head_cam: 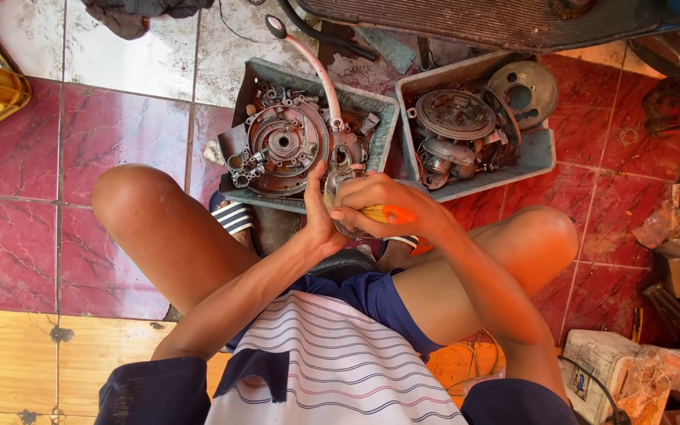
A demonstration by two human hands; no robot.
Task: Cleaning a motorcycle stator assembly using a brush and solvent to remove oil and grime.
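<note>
The red tiled floor [120, 134] carries two grey trays side by side ahead of the knees. The left tray [383, 106] holds a round engine cover [283, 143] with a pale hose [315, 67] rising from it; the right tray [541, 153] holds more round metal parts [456, 116]. Just nearer than the left tray's near rim, between the knees, both hands meet. The left hand [318, 214] is cupped around a small clear part [340, 182], held upright from below. The right hand [387, 206] is closed on an orange-handled screwdriver [387, 214], its long axis lying crosswise, tip towards the clear part. Open room is tight: tray rim ahead, legs on either side.
</note>
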